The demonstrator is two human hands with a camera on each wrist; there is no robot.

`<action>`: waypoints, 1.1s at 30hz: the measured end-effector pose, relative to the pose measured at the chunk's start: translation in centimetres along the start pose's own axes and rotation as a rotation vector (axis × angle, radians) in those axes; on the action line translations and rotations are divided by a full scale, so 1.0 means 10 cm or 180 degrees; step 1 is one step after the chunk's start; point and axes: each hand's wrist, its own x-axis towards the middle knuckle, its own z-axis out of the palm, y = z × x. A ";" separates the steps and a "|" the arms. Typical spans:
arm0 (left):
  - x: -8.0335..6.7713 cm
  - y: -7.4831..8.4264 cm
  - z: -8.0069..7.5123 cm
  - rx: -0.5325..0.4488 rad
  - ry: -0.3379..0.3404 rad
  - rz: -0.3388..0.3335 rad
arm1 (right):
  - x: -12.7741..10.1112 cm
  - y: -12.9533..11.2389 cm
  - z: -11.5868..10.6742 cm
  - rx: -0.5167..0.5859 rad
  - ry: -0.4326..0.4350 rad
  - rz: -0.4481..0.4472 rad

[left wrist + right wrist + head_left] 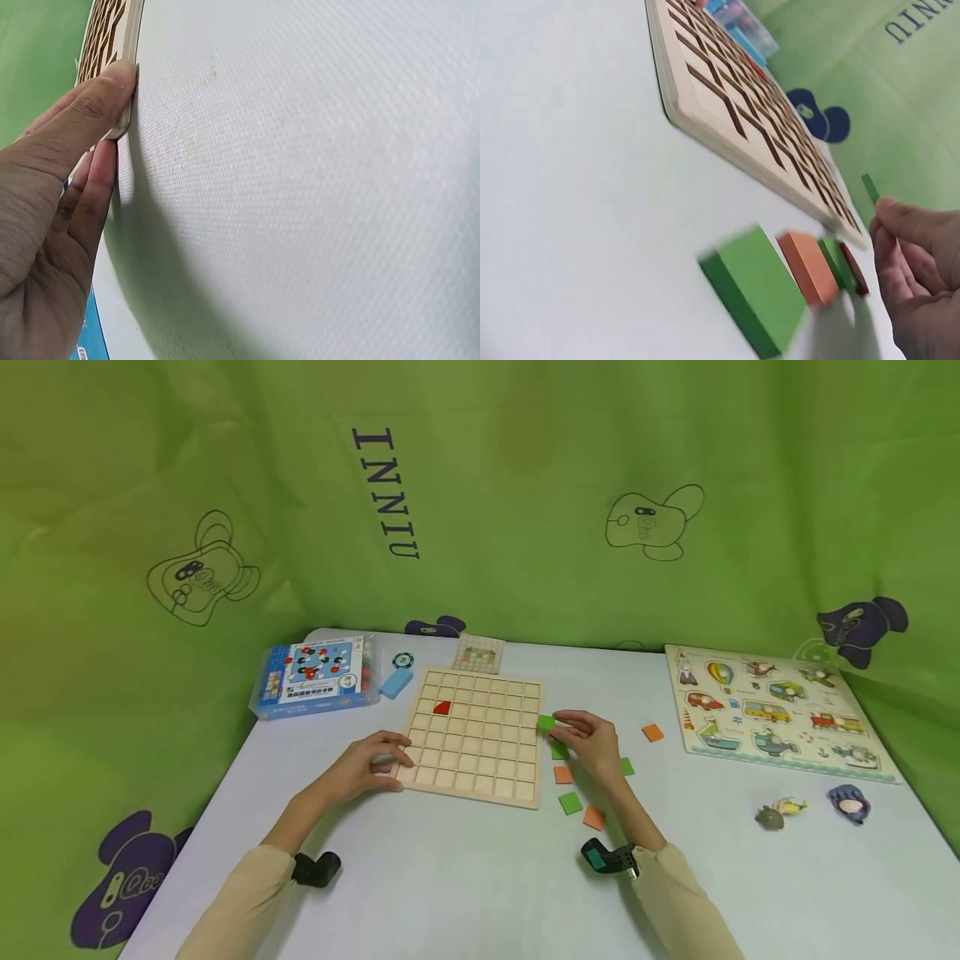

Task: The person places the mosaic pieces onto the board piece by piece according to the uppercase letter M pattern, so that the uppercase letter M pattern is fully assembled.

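Note:
A wooden grid board [480, 739] lies flat on the table, with a red piece [442, 707] with one rounded corner in a cell at its upper left. My left hand [369, 764] grips the board's near left corner; in the left wrist view the thumb [112, 79] is on one edge and the fingers on the other. Just off the board's right edge, my right hand [591, 743] pinches a green square tile [547, 723] between thumb and fingertips. Below that hand lie loose tiles, among them a green one [570, 803] and an orange one [563, 775].
Behind the board lies a small pattern card [478, 654]. At the left are a boxed model set [318, 677], a blue block [396, 683] and a round chip [402, 660]. A vehicle puzzle board [780, 714] and small animal figures [770, 817] lie at the right.

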 end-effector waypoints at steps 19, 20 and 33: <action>0.00 -0.03 0.01 -0.0076 -0.0031 -0.0082 | 0.35 -0.05 1.18 -0.0514 0.0013 -0.0807; 0.00 -0.03 0.01 -0.0073 -0.0035 -0.0079 | 0.37 -0.05 1.21 -0.0570 0.0004 -0.0873; 0.01 -0.01 0.02 -0.0071 -0.0009 -0.0097 | 0.32 -0.23 1.05 -0.0731 -0.0334 -0.0737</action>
